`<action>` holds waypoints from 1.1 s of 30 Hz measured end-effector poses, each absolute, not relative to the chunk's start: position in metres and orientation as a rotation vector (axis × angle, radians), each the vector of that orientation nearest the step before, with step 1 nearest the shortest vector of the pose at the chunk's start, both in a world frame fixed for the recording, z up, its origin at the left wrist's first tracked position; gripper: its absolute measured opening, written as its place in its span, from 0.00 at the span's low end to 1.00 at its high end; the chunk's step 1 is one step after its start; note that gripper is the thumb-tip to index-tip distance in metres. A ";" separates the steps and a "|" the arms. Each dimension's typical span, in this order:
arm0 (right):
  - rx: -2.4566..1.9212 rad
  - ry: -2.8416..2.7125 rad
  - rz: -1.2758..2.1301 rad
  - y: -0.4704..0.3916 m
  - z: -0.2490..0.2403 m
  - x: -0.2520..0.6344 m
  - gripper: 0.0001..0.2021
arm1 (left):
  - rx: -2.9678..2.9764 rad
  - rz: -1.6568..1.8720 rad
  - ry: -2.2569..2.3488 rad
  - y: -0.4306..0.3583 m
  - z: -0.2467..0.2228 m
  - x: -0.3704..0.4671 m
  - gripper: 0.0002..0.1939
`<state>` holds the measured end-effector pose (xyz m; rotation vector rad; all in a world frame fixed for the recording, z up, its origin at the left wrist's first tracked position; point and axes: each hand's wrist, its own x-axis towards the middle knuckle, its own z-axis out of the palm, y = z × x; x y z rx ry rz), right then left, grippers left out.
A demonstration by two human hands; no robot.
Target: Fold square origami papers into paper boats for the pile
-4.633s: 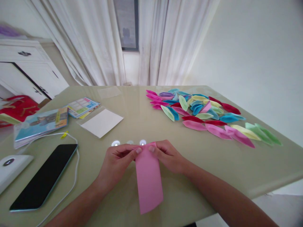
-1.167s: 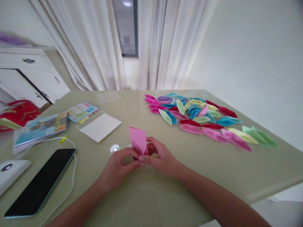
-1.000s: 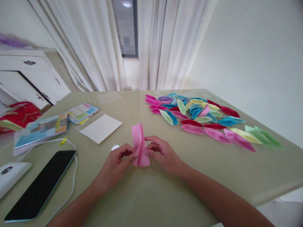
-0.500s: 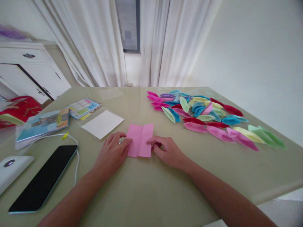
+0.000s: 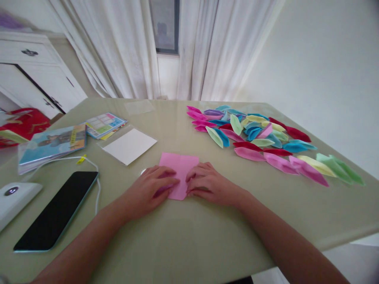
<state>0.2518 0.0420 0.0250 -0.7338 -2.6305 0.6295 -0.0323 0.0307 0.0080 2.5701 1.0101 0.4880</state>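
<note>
A pink sheet of paper (image 5: 179, 165) lies on the table between my hands, with a crease down its middle. Its far edge shows in full, while its near corners are partly hidden under my fingers; the visible near end looks narrower than the far one. My left hand (image 5: 155, 184) is closed on the paper's near left side, fingertips on its surface. On the near right side, my right hand (image 5: 209, 183) has its fingers bunched together, gripping the edge. Folded, pointed paper pieces (image 5: 251, 152) in pink, red, blue, green, yellow and purple lie to the right.
Left of my hands is a white card (image 5: 130, 146) in a clear sleeve. A black-screened phone (image 5: 57, 209), a white cable (image 5: 98, 189) and a white device (image 5: 17, 199) lie nearer. Booklets (image 5: 55, 144) sit farther left. The table (image 5: 166, 244) ends before curtains (image 5: 118, 51).
My hands have moved from the paper's sides onto its near corners, and the near end now looks narrower. The camera view has tilted slightly down.
</note>
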 end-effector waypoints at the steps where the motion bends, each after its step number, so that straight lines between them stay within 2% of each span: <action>1: -0.759 -2.615 0.692 0.041 0.025 0.250 0.07 | 2.542 0.483 0.999 0.030 0.010 -0.032 0.20; 5: -0.991 -2.393 0.815 0.038 0.017 0.239 0.05 | 2.456 0.461 0.989 0.028 0.013 -0.028 0.18; 8: -1.108 -2.280 0.793 0.037 0.012 0.234 0.10 | 2.443 0.482 1.029 0.026 0.013 -0.024 0.14; 15: -1.159 -2.271 0.810 0.039 0.010 0.230 0.12 | 2.411 0.488 1.072 0.025 0.013 -0.019 0.10; 20: -1.176 -2.280 0.801 0.039 0.012 0.232 0.10 | 2.379 0.491 1.169 0.023 0.011 -0.016 0.21; 33: -1.191 -2.253 0.836 0.038 0.014 0.232 0.08 | 2.384 0.484 1.189 0.022 0.012 -0.016 0.27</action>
